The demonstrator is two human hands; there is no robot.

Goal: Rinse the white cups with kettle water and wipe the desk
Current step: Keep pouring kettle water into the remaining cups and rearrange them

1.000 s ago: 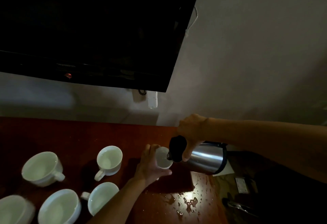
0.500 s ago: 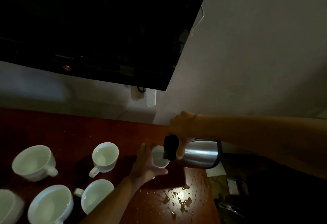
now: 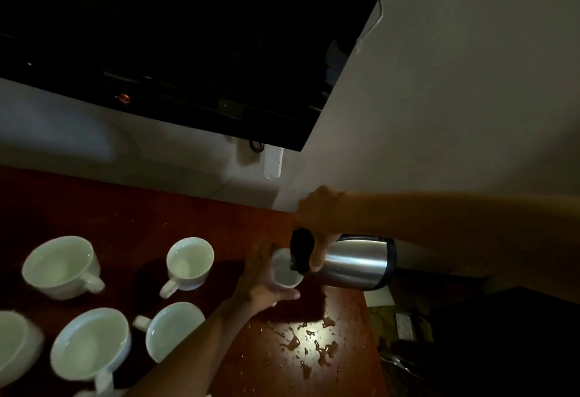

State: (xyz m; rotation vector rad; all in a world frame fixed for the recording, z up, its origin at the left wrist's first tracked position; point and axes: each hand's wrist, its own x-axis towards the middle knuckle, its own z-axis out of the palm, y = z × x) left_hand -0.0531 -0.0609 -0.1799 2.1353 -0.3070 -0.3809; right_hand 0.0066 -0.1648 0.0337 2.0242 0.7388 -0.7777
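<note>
The room is dim, with a pale wall and a big black flat screen hanging over a dark red wooden desk.

The left hand wraps its fingers around a small white cup and holds it near the right end of the desk. The right hand grips the black handle of a shiny round steel kettle. The kettle is tipped on its side, and its black top is right at the cup's rim. I think water is going in, but I cannot see the stream.

To the left stand more cups. A white mug with a handle has water in it. Below it is a wide white cup. Further left are a round white cup, a big white cup and one more white cup at the edge. I cannot tell if those have water in them.

Little puddles of spilled water shine on the desk near the front.

So the rinsing seems to be partway done. The wiping is not done yet, because the desk is wet. No cloth shows.
</note>
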